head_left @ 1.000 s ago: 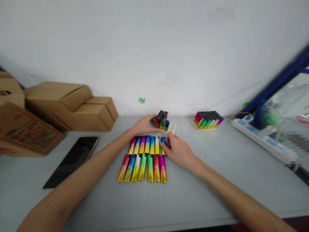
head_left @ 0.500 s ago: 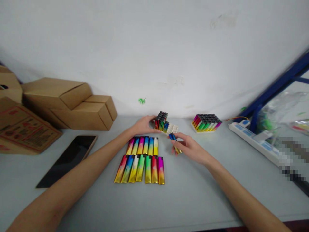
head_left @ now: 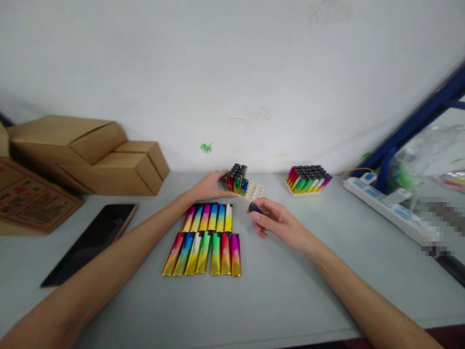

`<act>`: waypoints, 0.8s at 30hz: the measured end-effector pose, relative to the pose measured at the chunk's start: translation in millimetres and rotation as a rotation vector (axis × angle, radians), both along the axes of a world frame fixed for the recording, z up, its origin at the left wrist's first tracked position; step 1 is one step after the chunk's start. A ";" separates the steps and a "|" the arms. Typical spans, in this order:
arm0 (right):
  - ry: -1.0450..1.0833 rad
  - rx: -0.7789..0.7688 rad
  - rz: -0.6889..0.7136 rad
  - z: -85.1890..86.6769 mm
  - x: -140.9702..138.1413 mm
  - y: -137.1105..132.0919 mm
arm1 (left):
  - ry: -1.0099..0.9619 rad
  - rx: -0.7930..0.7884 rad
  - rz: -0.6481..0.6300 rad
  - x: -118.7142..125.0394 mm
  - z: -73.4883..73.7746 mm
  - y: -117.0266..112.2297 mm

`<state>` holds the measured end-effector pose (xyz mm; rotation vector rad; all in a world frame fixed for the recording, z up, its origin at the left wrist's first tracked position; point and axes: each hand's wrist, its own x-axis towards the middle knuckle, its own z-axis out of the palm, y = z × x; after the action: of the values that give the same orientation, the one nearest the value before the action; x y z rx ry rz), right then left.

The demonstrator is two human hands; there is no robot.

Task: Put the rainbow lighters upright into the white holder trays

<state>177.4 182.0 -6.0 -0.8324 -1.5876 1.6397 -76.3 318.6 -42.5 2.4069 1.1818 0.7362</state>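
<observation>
My right hand (head_left: 278, 220) is closed around a lighter (head_left: 255, 208); its dark top sticks out toward the tray and the fingers hide most of its body. At the back, my left hand (head_left: 212, 186) grips the left side of a white tray with holes (head_left: 255, 190), thumb in front and the other fingers partly hidden behind. Several upright lighters (head_left: 237, 180) with black tops fill the tray's left part, while holes show on its right. In front lie two rows of rainbow-coloured lighters, an upper row (head_left: 209, 218) and a lower row (head_left: 199, 254).
A second tray packed with upright lighters (head_left: 308, 179) stands at the back right. Farther right lies a white power strip (head_left: 385, 206) beside a blue metal frame (head_left: 410, 126). Cardboard boxes (head_left: 90, 150) and a dark tablet (head_left: 89, 242) are on the left. A wall (head_left: 232, 72) borders the table.
The lighter in my right hand has turned, so its golden lower end no longer shows and mainly the dark top is visible. My left hand stays at the tray. The whole view has shifted slightly.
</observation>
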 end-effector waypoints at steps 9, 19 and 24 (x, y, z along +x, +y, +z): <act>-0.385 0.340 -0.300 -2.3 -3.4 -2.5 | 0.001 0.000 0.001 0.8 1.9 -0.5; -0.473 0.430 -0.414 -1.9 -2.1 -1.9 | 0.011 0.005 0.026 0.7 1.1 0.7; -0.478 0.426 -0.414 -1.3 -2.5 -2.4 | 0.023 0.003 0.028 0.7 1.7 0.4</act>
<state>174.9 179.6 -7.4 -1.2720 -1.8340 0.8052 -75.6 318.9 -40.7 2.4116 1.2264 0.7215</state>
